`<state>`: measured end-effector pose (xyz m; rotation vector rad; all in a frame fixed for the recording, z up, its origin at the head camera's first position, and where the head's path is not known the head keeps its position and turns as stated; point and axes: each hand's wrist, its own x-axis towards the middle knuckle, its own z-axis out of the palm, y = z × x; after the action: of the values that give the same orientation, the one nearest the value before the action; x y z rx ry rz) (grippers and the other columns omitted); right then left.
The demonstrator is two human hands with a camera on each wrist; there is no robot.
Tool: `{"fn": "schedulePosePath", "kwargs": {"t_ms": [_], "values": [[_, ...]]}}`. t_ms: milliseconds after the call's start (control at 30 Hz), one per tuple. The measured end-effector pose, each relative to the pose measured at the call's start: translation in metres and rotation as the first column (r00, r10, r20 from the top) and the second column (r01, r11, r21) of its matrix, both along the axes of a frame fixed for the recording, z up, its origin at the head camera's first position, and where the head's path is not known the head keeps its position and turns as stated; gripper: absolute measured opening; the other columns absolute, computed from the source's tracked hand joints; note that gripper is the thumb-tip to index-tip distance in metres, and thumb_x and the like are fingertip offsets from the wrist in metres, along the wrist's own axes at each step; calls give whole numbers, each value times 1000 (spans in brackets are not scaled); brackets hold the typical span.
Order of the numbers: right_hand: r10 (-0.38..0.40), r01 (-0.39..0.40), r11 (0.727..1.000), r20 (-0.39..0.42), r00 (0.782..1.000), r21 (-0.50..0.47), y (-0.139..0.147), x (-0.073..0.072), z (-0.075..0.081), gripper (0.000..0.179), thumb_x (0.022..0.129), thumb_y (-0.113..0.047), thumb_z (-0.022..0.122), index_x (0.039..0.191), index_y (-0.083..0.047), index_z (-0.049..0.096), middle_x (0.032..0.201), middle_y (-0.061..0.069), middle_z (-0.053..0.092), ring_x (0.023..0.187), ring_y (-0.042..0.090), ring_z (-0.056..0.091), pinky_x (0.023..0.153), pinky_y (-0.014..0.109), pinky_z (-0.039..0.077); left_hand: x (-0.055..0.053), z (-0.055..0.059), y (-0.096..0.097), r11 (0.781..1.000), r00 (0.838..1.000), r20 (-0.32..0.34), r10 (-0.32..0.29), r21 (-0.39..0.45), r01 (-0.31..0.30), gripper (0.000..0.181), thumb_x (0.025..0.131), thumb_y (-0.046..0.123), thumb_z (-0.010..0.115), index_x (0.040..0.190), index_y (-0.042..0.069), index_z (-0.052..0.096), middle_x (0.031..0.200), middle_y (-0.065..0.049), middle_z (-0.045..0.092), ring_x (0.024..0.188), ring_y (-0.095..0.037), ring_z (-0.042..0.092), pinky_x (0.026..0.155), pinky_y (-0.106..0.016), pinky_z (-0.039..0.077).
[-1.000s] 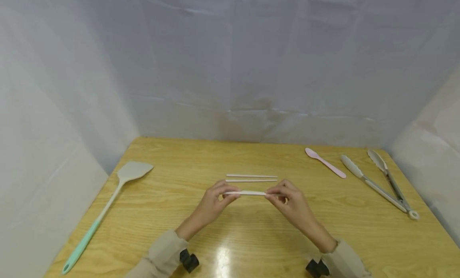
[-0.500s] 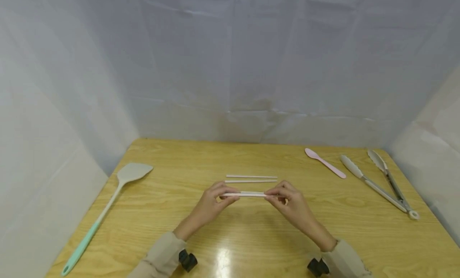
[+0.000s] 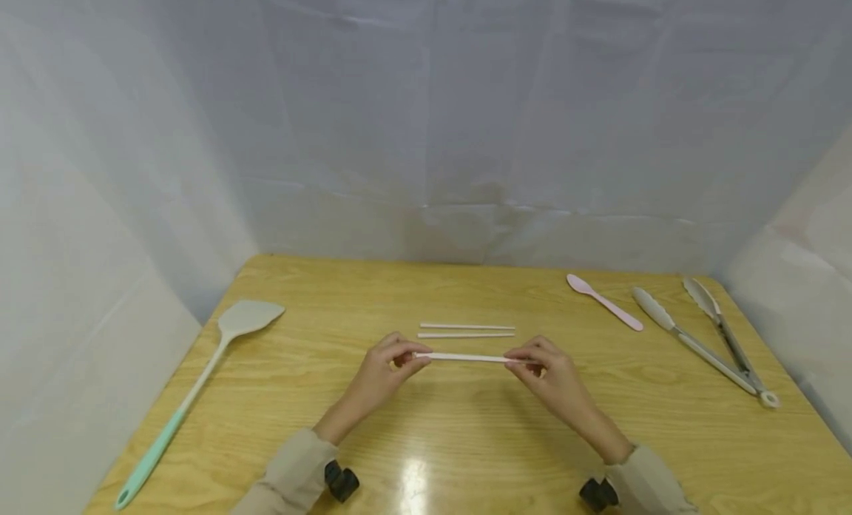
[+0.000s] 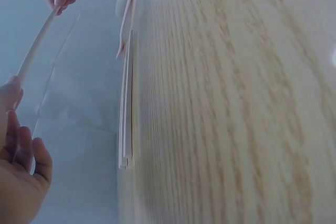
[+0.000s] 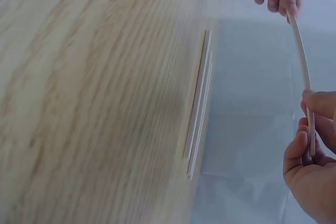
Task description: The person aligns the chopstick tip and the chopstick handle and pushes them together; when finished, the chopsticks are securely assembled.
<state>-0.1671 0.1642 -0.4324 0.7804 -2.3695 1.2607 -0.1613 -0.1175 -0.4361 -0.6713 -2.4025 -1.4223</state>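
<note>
My left hand (image 3: 378, 376) and right hand (image 3: 558, 385) hold a thin white chopstick (image 3: 466, 357) level above the table, pinching it near its two ends between thumb and fingers. I cannot tell whether a second one lies alongside it in the grip. In the right wrist view, the near end of the held chopstick (image 5: 300, 51) runs down past the right hand's curled fingers. Just beyond the hands, two more pale chopsticks (image 3: 466, 335) lie side by side on the table; in the left wrist view these resting chopsticks (image 4: 126, 98) show edge-on below the held one.
On the left of the wooden table (image 3: 319, 300) lies a long spatula (image 3: 242, 319) with a mint-green handle. At the back right are a pink spoon (image 3: 606, 303) and spread tongs (image 3: 708, 352). A pale sheet (image 3: 426, 130) hangs behind and at both sides.
Both hands have slid apart, left hand leftward and right hand rightward, showing more of the chopstick between them. Half a second ago two parallel lines showed there; now one does.
</note>
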Motion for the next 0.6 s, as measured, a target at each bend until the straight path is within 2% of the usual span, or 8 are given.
{"fn": "schedulePosePath", "kwargs": {"t_ms": [233,600], "values": [[-27,25,999,73,997,31,10,-5,-8,10,80,1,72,90,-1,72,82,1,62,66,1,49,56,21,46,0,-4,-3,998,997,60,55,-42,-52,13,85,11,70,96,5,73,78,4,58,69,-4,49,62,-21,47],[-48,32,995,171,984,92,10,-12,-18,7,79,-1,74,86,-2,74,78,-1,58,66,2,47,58,21,45,-8,-15,-5,987,981,191,41,-163,-10,16,86,12,68,99,2,71,80,1,58,72,-8,51,65,-21,47]]}}
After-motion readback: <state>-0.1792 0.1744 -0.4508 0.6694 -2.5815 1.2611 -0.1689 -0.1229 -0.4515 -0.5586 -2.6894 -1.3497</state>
